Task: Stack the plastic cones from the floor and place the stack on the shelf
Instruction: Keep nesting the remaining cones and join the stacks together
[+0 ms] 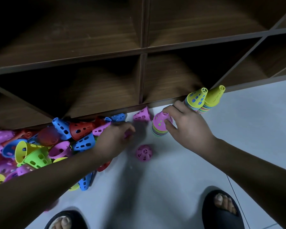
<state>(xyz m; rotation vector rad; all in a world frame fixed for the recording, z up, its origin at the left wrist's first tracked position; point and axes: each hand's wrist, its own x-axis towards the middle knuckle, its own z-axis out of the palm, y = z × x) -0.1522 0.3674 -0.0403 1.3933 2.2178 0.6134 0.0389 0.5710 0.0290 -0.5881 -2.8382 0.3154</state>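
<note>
A stack of coloured cones with a pink cone on top [160, 123] stands on the white floor. My right hand [187, 126] grips its top between thumb and fingers. My left hand [117, 136] is blurred and curled round a small pink cone just left of the stack; most of that cone is hidden. A pile of loose cones [44, 146] in pink, blue, red, yellow and green lies at the left. One pink cone [141, 115] lies by the shelf base. Another pink cone [144, 153] stands alone on the floor.
Two finished stacks topped with yellow cones [203, 100] stand by the dark wooden shelf [143, 50], whose open compartments fill the upper view. My feet in black sandals [221, 210] are at the bottom, on the white tiled floor [254, 138].
</note>
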